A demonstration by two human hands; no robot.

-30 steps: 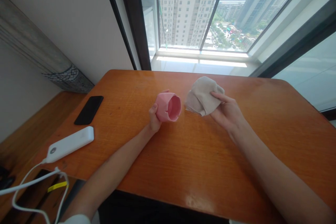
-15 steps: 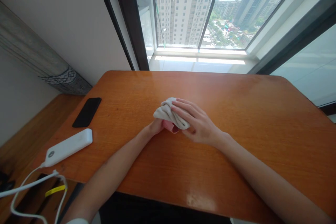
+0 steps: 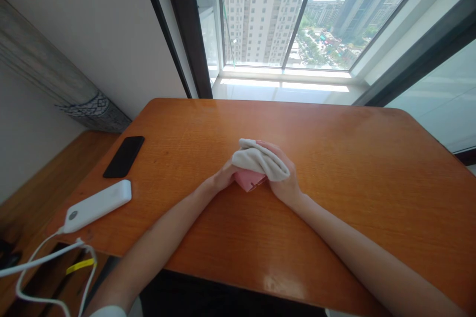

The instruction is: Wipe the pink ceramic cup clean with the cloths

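A pink cup (image 3: 248, 180) is low over the orange wooden table (image 3: 334, 178), near its middle, mostly hidden. My left hand (image 3: 222, 178) grips the cup from the left side, fingers wrapped around it. A beige cloth (image 3: 259, 162) lies draped over the top of the cup. My right hand (image 3: 284, 178) holds that cloth, pressed against the cup from the right, with its fingers partly under the fabric.
A black phone (image 3: 124, 156) lies flat at the table's left edge. Nearer me a white power bank (image 3: 97, 206) rests with a white cable (image 3: 44, 260) trailing off the front left corner. A large window (image 3: 297, 20) stands behind the table.
A second ago the cup and cloth were apart. The right hand brought the cloth over the cup, then turned so the cloth now lies on top of it.
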